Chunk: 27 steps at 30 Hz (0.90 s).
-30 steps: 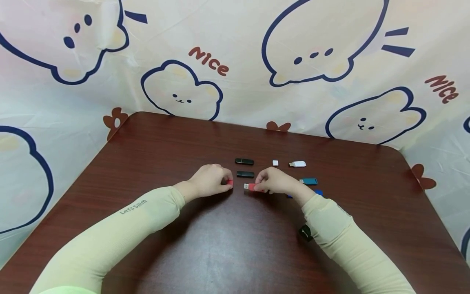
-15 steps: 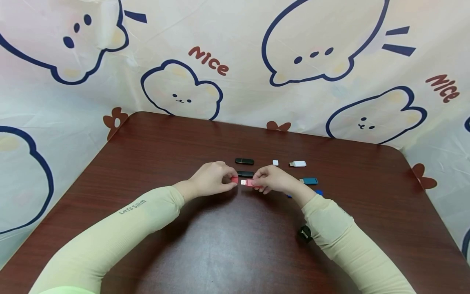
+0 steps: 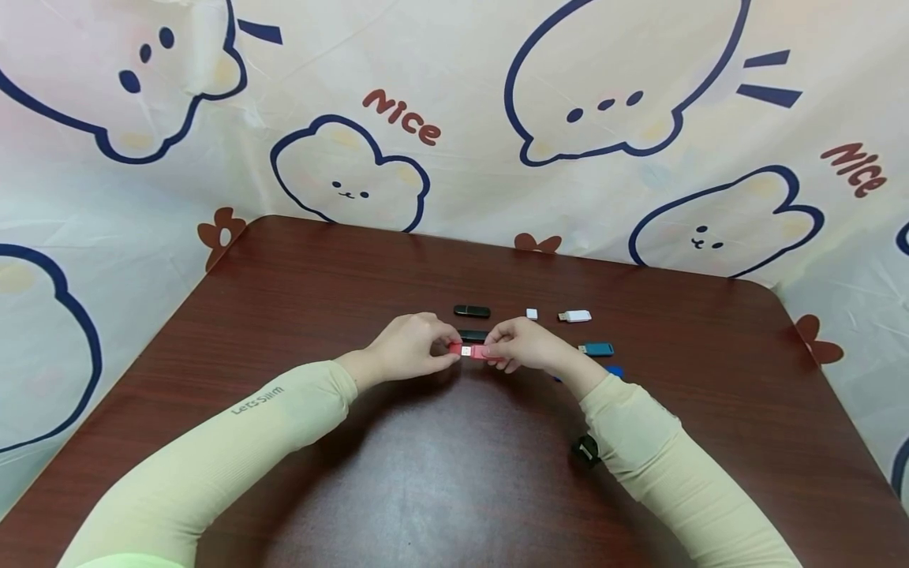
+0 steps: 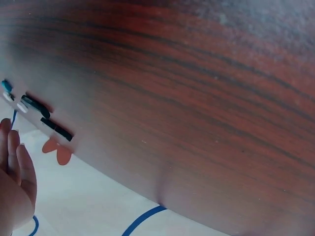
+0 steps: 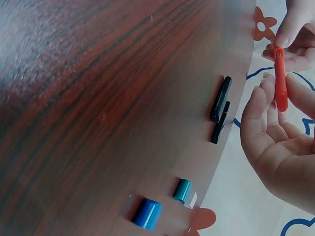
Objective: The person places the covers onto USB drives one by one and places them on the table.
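Observation:
Both hands meet just above the middle of the dark wooden table (image 3: 426, 473). My left hand (image 3: 446, 349) pinches a small red cap (image 3: 455, 348) between thumb and forefinger. My right hand (image 3: 493, 349) pinches a red USB drive (image 3: 480, 353) by its body, and its metal plug touches the cap's mouth. The right wrist view shows the red drive (image 5: 281, 91) upright between the right fingers (image 5: 258, 105), with the left fingertips (image 5: 288, 34) on its far end. In the left wrist view only the left fingers (image 4: 17, 160) show, and what they hold is hidden.
Two black drives (image 3: 472, 311) (image 3: 472, 335) lie just behind the hands. To their right lie a white cap (image 3: 531, 313), a white drive (image 3: 577, 316), a teal drive (image 3: 598, 349) and a blue piece (image 3: 615, 370) partly behind the right forearm. A printed cloth surrounds the table.
The hands have come together: the gap between the red cap and the red drive's plug has closed, and both were lifted slightly off the table.

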### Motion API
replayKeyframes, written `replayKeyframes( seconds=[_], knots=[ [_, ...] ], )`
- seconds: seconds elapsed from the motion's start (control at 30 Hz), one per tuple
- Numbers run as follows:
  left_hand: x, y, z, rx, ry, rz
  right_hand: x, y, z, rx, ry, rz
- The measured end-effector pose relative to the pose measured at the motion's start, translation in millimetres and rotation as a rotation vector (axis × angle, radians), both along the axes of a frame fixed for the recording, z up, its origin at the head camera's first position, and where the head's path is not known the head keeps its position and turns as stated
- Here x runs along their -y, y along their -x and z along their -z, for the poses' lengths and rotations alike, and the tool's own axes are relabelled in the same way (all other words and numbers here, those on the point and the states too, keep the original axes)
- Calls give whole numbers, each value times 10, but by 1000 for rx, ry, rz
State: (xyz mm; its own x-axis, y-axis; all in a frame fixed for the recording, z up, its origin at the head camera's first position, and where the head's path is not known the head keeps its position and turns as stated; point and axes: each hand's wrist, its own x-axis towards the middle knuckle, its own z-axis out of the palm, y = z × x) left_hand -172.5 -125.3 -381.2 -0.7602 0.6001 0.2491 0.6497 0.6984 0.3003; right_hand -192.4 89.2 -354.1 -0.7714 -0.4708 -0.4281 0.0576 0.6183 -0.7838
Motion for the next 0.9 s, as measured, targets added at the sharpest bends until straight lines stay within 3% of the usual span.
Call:
replayKeyframes(
  seconds=[0.9],
  knots=[
    [-19,-33,20,-65,-18,20,12,-1,56,18,32,2]
  ],
)
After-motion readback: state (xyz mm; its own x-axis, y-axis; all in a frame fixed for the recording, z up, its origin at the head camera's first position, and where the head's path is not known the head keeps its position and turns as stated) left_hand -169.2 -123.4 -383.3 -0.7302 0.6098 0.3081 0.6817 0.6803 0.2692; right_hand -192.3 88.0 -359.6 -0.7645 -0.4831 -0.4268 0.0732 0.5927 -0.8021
